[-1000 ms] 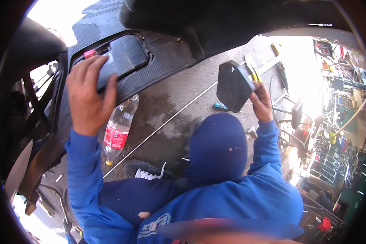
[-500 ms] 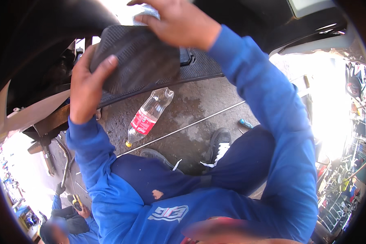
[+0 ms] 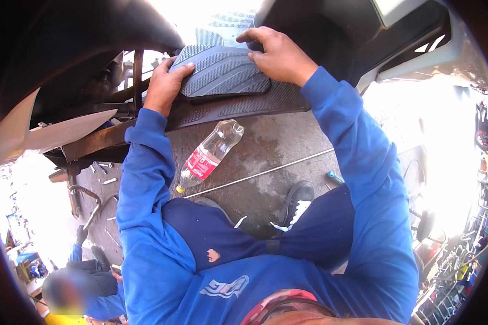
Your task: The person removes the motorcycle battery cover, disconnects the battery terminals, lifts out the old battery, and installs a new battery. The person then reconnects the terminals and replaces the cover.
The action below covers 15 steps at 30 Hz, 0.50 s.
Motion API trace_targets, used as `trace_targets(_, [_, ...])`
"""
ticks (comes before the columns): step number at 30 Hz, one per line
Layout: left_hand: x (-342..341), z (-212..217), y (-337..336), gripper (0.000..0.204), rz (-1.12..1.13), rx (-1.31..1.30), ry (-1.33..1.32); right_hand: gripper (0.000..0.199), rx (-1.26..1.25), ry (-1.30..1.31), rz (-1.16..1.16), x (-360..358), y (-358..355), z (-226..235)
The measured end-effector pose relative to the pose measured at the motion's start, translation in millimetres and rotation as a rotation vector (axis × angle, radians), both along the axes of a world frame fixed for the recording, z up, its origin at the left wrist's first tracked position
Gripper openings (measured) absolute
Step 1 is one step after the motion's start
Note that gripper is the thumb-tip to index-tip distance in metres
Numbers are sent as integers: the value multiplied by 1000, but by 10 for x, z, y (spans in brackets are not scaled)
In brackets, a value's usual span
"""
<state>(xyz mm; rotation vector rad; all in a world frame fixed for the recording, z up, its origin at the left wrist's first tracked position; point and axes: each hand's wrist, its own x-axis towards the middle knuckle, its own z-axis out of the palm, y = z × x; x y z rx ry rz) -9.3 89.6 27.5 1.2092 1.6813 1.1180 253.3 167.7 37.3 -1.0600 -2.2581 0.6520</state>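
Observation:
My left hand (image 3: 167,84) grips the left end of a dark ridged, textured plastic panel (image 3: 225,73), its thumb on the top face and its other fingers hidden beneath. Lying nearly flat, the panel is above a similar textured footboard (image 3: 260,100) of a vehicle. My right hand (image 3: 282,57) is at the panel's right side, index finger stretched out and thumb apart from it. Whether its thumb touches the panel I cannot tell. Glare washes out the far end of the footboard.
On the concrete below lie an empty plastic bottle (image 3: 209,157) with a red label, a thin metal rod (image 3: 265,170) and a teal-handled tool (image 3: 335,177). Black bodywork (image 3: 320,38) surrounds my hands. A co-worker (image 3: 100,287) sits at lower left, near a bent metal tube (image 3: 95,203).
The panel has tipped from a raised, tilted position to nearly flat and shifted right. My left hand moved right with it; my right hand came down and right.

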Motion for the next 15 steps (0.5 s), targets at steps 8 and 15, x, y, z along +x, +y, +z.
trace_targets(8, [-95, 97, -109, 75, -81, -61, 683, 56, 17, -77, 185, -74, 16, -475])
trace_targets(15, [62, 159, -154, 74, -98, -163, 1257, 75, 150, -155, 227, -238, -36, -553])
